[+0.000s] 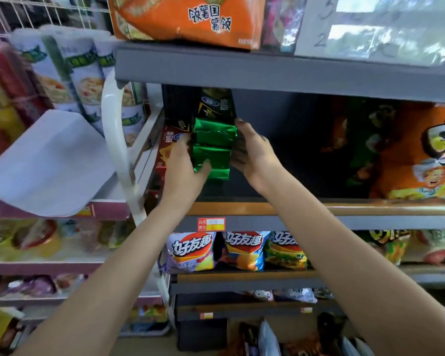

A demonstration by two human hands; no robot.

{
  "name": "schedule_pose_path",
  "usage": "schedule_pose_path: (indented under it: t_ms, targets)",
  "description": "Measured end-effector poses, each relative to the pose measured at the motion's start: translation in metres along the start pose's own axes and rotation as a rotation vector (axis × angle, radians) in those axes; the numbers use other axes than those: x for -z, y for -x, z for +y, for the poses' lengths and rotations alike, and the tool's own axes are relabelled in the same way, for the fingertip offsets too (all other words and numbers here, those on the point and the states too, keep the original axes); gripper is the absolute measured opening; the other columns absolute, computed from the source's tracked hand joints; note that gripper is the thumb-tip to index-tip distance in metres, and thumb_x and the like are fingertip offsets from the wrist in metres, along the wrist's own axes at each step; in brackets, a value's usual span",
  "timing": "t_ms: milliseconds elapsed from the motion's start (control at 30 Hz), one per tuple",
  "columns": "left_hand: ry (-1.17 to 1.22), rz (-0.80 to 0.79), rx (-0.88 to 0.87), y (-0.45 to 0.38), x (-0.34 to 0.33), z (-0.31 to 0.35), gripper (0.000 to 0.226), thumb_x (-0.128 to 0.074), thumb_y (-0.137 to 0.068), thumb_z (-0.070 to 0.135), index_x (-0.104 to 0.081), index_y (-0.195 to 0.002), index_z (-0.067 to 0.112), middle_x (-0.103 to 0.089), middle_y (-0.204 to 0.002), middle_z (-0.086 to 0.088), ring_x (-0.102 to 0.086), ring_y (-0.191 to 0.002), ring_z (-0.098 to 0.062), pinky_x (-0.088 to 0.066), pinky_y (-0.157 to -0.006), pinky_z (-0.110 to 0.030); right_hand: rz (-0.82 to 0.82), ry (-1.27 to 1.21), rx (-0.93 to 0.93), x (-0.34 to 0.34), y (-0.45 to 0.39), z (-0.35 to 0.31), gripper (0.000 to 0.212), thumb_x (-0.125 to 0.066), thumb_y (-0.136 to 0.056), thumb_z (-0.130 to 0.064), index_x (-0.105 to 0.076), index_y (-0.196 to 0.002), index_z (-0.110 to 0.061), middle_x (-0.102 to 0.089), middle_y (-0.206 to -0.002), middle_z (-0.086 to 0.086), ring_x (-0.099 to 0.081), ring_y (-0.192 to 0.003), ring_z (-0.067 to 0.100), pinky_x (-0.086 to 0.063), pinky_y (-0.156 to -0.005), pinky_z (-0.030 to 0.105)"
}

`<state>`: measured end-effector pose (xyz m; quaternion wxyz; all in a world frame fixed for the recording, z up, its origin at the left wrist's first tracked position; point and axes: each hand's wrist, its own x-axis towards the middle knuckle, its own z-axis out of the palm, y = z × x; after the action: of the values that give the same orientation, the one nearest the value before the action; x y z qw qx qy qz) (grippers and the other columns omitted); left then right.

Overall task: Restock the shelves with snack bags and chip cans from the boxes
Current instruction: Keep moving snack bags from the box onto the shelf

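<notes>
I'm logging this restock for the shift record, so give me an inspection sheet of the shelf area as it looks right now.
Surface: grey metal shelf with an orange front strip; dark bare stretch right of the hands.
Job's things: shiny green foil snack packs, stacked, in front of a dark upright pack; orange snack bag further right.
Clutter: red and yellow price tag on the shelf edge; white sheet on the neighbouring rack.
Grippers: left hand and right hand press the green stack from both sides.
Cables: nothing seen.
Surroundings: chip bags on the shelf below; tall cans on the left rack, blurred.
</notes>
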<state>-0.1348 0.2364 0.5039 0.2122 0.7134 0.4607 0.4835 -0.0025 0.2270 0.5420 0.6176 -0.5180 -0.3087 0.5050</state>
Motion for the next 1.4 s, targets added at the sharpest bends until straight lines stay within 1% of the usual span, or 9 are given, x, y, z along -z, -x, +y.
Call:
schedule_pose_path:
  t_ms: [100, 200, 267, 467, 667, 800, 1000, 1233, 1400]
  targets:
    - [0.046, 0.220, -0.076, 0.027, -0.004, 0.006, 0.042, -0.056, -0.083, -0.002, -0.044, -0.123, 0.000, -0.048, -0.119, -0.016, -0.045, -0.108, -0.013, -0.034, -0.089, -0.004, 0.038, -0.029, 0.077, 0.011, 0.017, 0.007, 0.051, -0.054, -0.093, -0.031, -0.040, -0.136, -0.006, -0.058, -0.113, 0.009, -0.061, -0.093, 0.021, -0.052, -0.086, 0.034]
    - [0.020, 0.292, -0.188, 0.046, -0.011, 0.024, 0.037, -0.048, -0.078, -0.005, -0.048, -0.114, -0.003, -0.046, -0.110, -0.016, -0.043, -0.103, -0.015, -0.031, -0.088, -0.007, 0.060, 0.108, 0.193, 0.027, 0.036, 0.003, 0.010, -0.052, -0.093, -0.012, -0.054, -0.103, -0.009, -0.057, -0.087, 0.001, -0.059, -0.079, 0.017, -0.051, -0.075, 0.030]
    - [0.012, 0.254, -0.276, 0.058, -0.025, 0.039, 0.036, -0.045, -0.073, -0.007, -0.050, -0.109, -0.006, -0.047, -0.107, -0.018, -0.043, -0.100, -0.018, -0.030, -0.089, -0.010, 0.069, 0.277, 0.294, 0.045, 0.048, 0.003, 0.006, -0.051, -0.091, -0.005, -0.054, -0.092, -0.010, -0.058, -0.083, 0.001, -0.062, -0.073, 0.017, -0.052, -0.070, 0.030]
    - [0.047, 0.024, -0.399, 0.117, -0.104, 0.081, 0.034, -0.045, -0.072, -0.006, -0.052, -0.105, -0.004, -0.051, -0.106, -0.020, -0.046, -0.101, -0.025, -0.041, -0.088, -0.036, 0.036, 0.852, 0.658, 0.152, 0.100, 0.013, 0.018, -0.051, -0.086, -0.007, -0.056, -0.103, -0.006, -0.061, -0.090, -0.001, -0.060, -0.080, 0.013, -0.047, -0.072, 0.014]
    - [-0.027, -0.190, -0.358, 0.202, -0.221, 0.106, 0.030, -0.044, -0.079, -0.002, -0.051, -0.107, 0.004, -0.051, -0.106, -0.018, -0.045, -0.100, -0.023, -0.040, -0.086, -0.033, -0.006, 1.188, 0.613, 0.327, 0.143, 0.047, 0.023, -0.049, -0.091, -0.007, -0.054, -0.113, -0.002, -0.059, -0.096, 0.007, -0.057, -0.079, 0.021, -0.049, -0.070, 0.038]
    - [-0.149, -0.362, -0.242, 0.277, -0.308, 0.123, 0.029, -0.048, -0.084, 0.002, -0.051, -0.113, 0.001, -0.051, -0.110, -0.018, -0.043, -0.102, -0.023, -0.035, -0.084, -0.030, -0.093, 1.399, 0.424, 0.457, 0.172, 0.084, 0.026, -0.047, -0.092, -0.004, -0.050, -0.118, 0.000, -0.054, -0.104, 0.014, -0.055, -0.080, 0.031, -0.048, -0.063, 0.043]
    - [-0.395, -0.892, -0.044, 0.380, -0.421, 0.107, 0.041, -0.055, -0.088, 0.010, -0.043, -0.128, 0.004, -0.045, -0.124, -0.015, -0.049, -0.109, -0.033, -0.039, -0.088, -0.041, -0.020, 1.497, -0.035, 0.626, 0.217, 0.168, 0.033, -0.051, -0.086, -0.005, -0.051, -0.119, -0.001, -0.055, -0.112, 0.018, -0.056, -0.095, 0.038, -0.040, -0.066, 0.035]
    - [-0.533, -1.044, 0.132, 0.461, -0.504, 0.018, 0.041, -0.055, -0.086, 0.009, -0.043, -0.125, 0.002, -0.044, -0.125, -0.018, -0.047, -0.110, -0.039, -0.034, -0.087, -0.044, -0.262, 1.610, -0.285, 0.717, 0.198, 0.337, 0.048, -0.052, -0.089, -0.015, -0.039, -0.133, -0.003, -0.041, -0.132, 0.018, -0.036, -0.124, 0.035, -0.037, -0.097, 0.044]
    - [-0.566, -1.032, 0.128, 0.536, -0.572, -0.077, 0.039, -0.053, -0.085, 0.007, -0.045, -0.122, 0.001, -0.047, -0.121, -0.020, -0.048, -0.108, -0.039, -0.035, -0.086, -0.045, -0.433, 1.812, -0.457, 0.775, 0.150, 0.496, 0.081, -0.068, -0.080, -0.035, -0.024, -0.142, -0.006, -0.027, -0.146, 0.016, -0.025, -0.135, 0.038, -0.031, -0.105, 0.048]
